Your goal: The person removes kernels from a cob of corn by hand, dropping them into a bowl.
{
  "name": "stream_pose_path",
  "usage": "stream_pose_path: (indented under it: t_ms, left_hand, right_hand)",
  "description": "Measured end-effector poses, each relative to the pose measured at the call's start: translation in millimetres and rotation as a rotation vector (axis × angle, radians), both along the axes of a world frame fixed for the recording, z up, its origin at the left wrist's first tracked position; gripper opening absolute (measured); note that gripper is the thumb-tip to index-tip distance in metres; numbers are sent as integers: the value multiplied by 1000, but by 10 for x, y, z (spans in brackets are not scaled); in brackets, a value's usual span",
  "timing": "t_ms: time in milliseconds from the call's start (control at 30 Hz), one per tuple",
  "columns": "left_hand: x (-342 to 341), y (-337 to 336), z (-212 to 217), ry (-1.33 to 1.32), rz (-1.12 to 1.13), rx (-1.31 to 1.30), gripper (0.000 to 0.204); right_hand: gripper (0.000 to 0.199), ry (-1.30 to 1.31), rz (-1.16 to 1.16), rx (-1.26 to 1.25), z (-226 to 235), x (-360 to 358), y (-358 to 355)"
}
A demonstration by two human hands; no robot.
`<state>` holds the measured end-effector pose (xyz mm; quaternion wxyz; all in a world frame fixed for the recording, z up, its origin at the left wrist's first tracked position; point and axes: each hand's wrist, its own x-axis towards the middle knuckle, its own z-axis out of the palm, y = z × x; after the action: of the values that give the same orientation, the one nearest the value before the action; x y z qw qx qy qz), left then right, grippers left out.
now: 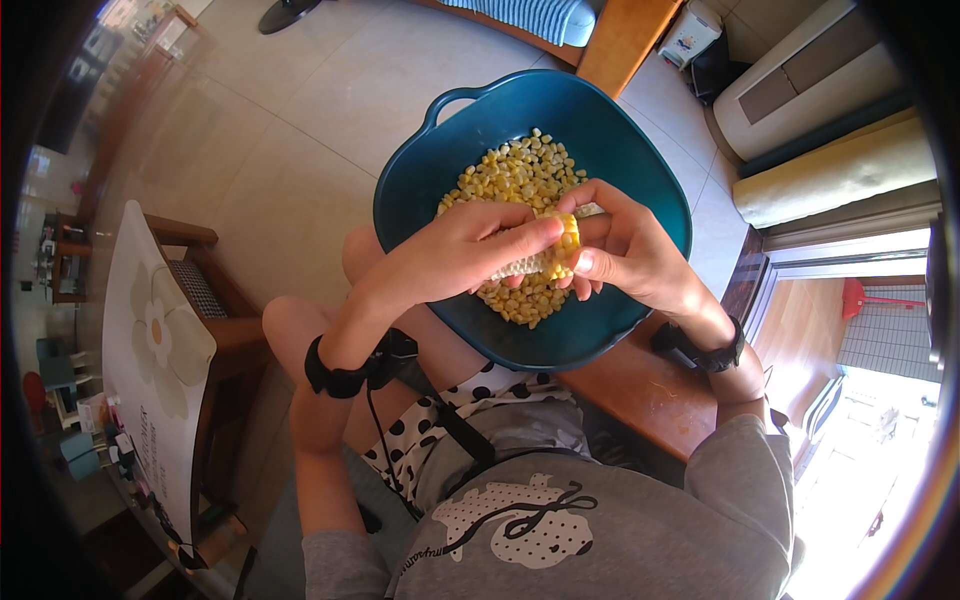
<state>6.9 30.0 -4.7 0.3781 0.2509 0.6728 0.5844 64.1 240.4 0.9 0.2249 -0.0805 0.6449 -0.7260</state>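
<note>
Both my hands hold a corn cob (563,246) above a dark teal basin (640,160). Bare whitish cob shows under my left hand (485,240), which is closed round that end with its thumb against the yellow kernels. A band of kernels is still on the cob between the two thumbs. On the other side, my right hand (625,245) grips the cob, thumb and fingers pressed at the kernels. Loose corn kernels (515,170) lie heaped in the basin below, partly hidden by my hands. The basin rests by my knees and has a looped handle.
A wooden bench (640,400) is under the basin's right side. To the left stands a wooden chair (240,340) beside a white flower-patterned cover (160,340). Pale floor tiles (310,130) spread beyond, and a rolled yellowish mat (840,170) lies at the right.
</note>
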Motion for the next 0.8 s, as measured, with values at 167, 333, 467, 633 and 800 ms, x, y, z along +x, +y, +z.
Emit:
stream_pose_path:
  t_ms: [167,333,467,633,800]
  left_hand:
    - [-44,-37,22,-29,-93,-100,36]
    - [-38,-45,23,-15,-89,-64,34]
    - [-34,-45,52,-23,-86,-45,33]
    - [-21,-43,50,-38,-86,-6,29]
    - [-26,-34,58,-1,-96,-19,27]
  right_hand:
    - [47,0,2,28,7,-2,-10]
    - [44,23,0,31,5,4,-20]
    - [44,25,-1,34,1,4,-19]
    - [46,21,-17,12,0,-17,-7]
    - [47,37,-23,28,-9,-20,4]
